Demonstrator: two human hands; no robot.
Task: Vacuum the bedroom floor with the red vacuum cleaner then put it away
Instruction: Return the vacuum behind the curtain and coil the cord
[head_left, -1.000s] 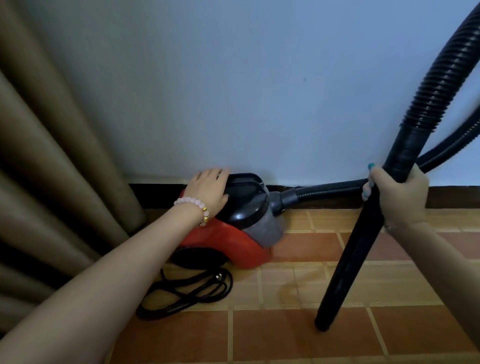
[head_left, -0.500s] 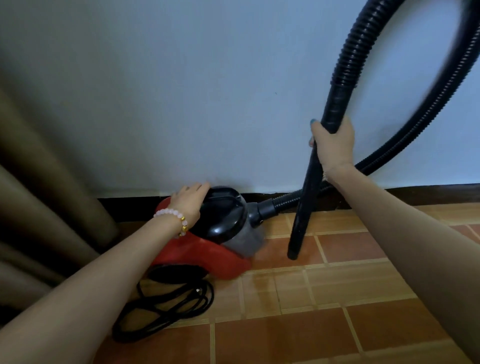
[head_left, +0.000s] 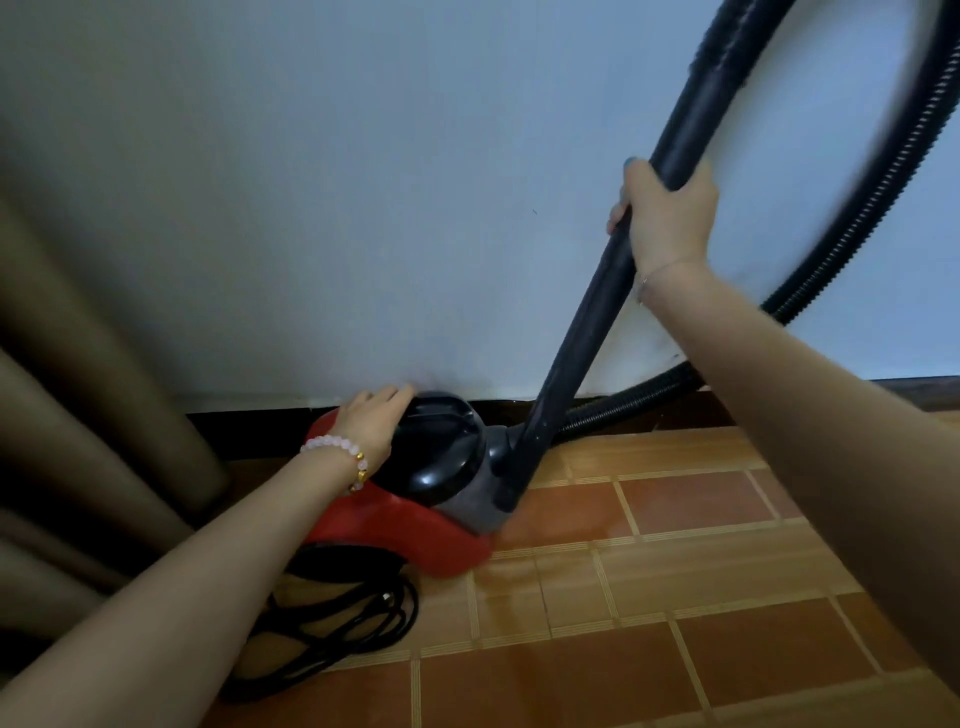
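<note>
The red vacuum cleaner (head_left: 400, 530) with a black top sits on the tiled floor against the wall's dark skirting. My left hand (head_left: 371, 421) rests on the rear of its black top, fingers laid over it. My right hand (head_left: 665, 218) grips the black wand (head_left: 576, 343), which slants down so its lower end sits by the vacuum's grey front. The ribbed black hose (head_left: 883, 192) loops up past the right hand and back down along the skirting to the vacuum.
Beige curtain folds (head_left: 98, 415) hang at the left, close to the vacuum. A coiled black power cord (head_left: 337, 639) lies on the floor in front of the vacuum. Brown and orange floor tiles (head_left: 675, 597) spread to the right. The pale wall (head_left: 363, 182) stands right behind.
My right hand has swung the wand leftward, from out on the floor to beside the vacuum's front, and the hose loop has risen. My left hand has stayed on the vacuum's top.
</note>
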